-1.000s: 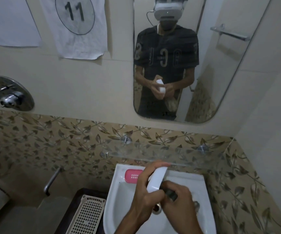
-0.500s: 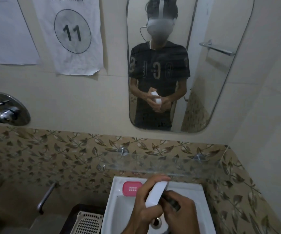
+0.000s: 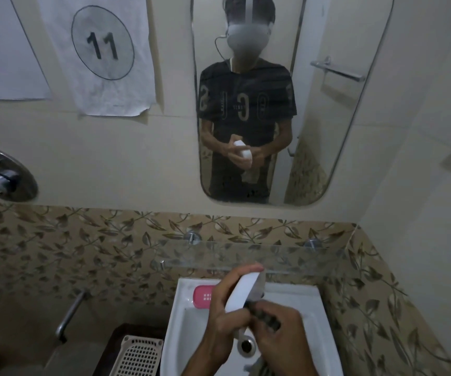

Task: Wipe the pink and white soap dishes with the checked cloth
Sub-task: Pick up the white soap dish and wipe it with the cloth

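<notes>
Both hands' fingers still curled: left hand [image 3: 223, 316] around white soap dish [image 3: 242, 293], right hand [image 3: 278, 335] around checked cloth [image 3: 263, 317].

I saw both hands crowding the basin [image 3: 324, 321] middle. The glass shelf [image 3: 246, 257] overhung its back edge, capping reach from above. The pink soap dish [image 3: 204, 295] took the rear-left rim; the right rim lay bare.

You hold a smooth white plastic soap dish [image 3: 242, 293] above a glossy white ceramic basin [image 3: 311, 316]; a pink plastic soap dish [image 3: 204, 295] sits on its rim, below a clear glass shelf [image 3: 286, 257] and polished chrome valve plate [image 3: 4, 173].
</notes>
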